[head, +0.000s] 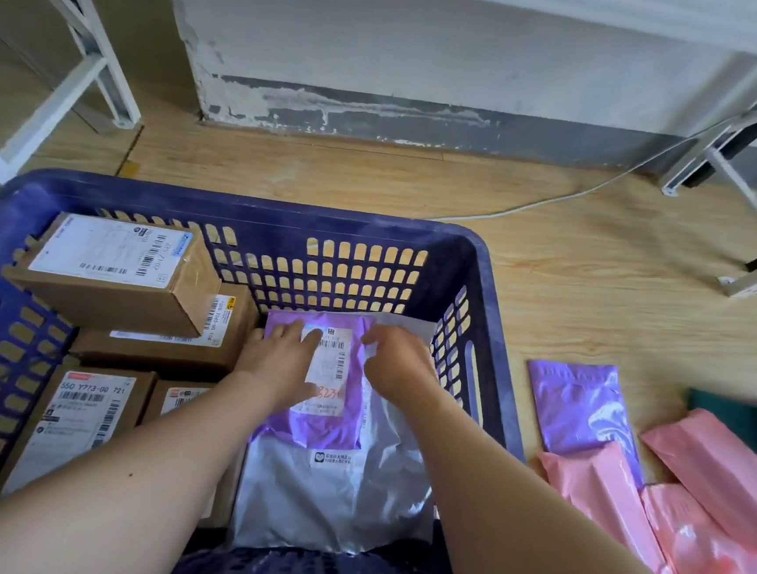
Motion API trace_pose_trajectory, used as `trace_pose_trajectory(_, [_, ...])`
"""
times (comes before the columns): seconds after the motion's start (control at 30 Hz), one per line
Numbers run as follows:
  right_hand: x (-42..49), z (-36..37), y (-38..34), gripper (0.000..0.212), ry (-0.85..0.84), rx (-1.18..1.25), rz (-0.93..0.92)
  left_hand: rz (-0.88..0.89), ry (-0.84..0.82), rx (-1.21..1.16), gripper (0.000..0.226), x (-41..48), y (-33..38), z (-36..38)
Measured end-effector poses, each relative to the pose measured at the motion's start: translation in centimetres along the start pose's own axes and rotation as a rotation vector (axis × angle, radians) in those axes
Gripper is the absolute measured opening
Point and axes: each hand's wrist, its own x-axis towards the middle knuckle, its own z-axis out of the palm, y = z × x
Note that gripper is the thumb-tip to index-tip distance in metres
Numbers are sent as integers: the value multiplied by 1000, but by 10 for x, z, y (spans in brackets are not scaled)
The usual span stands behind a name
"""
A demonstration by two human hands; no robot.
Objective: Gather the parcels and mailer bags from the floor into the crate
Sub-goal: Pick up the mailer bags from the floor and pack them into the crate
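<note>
- 1 blue crate (pixel 246 211) sits on the wooden floor in front of me.
- 4 cardboard boxes (pixel 108 263) fill its left side, 1 stacked on another.
- 2 mailer bags lie in its right side: a purple mailer (pixel 309 427) on top of a grey mailer (pixel 326 502).
- My left hand (pixel 278 360) lies flat on the purple mailer, fingers straight and slightly apart.
- My right hand (pixel 400 362) touches its right edge with bent fingers; I cannot tell if they pinch.
- On the floor right of the crate: 3 pink mailers (pixel 717 472), overlapping, and 1 floor purple mailer (pixel 581 410).
- A white cable (pixel 535 204) runs behind the crate.
</note>
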Motion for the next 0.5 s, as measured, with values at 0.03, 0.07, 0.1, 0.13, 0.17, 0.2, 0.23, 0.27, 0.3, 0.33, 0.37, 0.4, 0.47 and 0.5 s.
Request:
trace_pose_trajectory(0.03, [-5,-5,-1,40,22,24,-12,-2,32,-35,73,-2,2,-5])
trace_pose_trajectory(0.07, [-10,-9,-2,40,48,46,-27,-2,67,-73,68,-5,5,-10])
trace_pose_trajectory(0.1, [-16,-14,-3,40,72,60,-42,-1,103,-116,64,-8,8,-16])
trace_pose_trajectory(0.13, [-21,-18,-4,40,98,68,-58,-2,139,-163,61,-10,12,-22])
trace_pose_trajectory(0.17, [-27,-22,-5,40,128,73,-73,-1,179,-210,59,-13,16,-30])
trace_pose_trajectory(0.2, [-33,-28,-5,39,162,78,-87,2,218,-253,56,-18,21,-37])
trace_pose_trajectory(0.23, [-39,-33,-6,37,197,90,-96,6,255,-289,54,-22,26,-43])
trace_pose_trajectory(0.27, [-45,-38,-6,36,233,107,-99,10,288,-320,52,-26,31,-50])
trace_pose_trajectory(0.3, [-50,-43,-6,35,266,127,-98,12,313,-347,51,-30,37,-55])
trace_pose_trajectory(0.33, [-56,-49,-5,35,301,152,-98,17,340,-368,49,-35,43,-61])
trace_pose_trajectory(0.37, [-63,-55,-4,36,332,181,-97,23,363,-383,47,-40,50,-66])
trace_pose_trajectory(0.4, [-69,-60,-2,36,365,211,-95,29,385,-395,46,-45,57,-70])
trace_pose_trajectory(0.47, [-86,-73,7,36,431,248,-83,59,423,-422,47,-58,75,-79])
trace_pose_trajectory(0.5, [-93,-79,12,35,460,249,-77,72,444,-434,47,-63,82,-83])
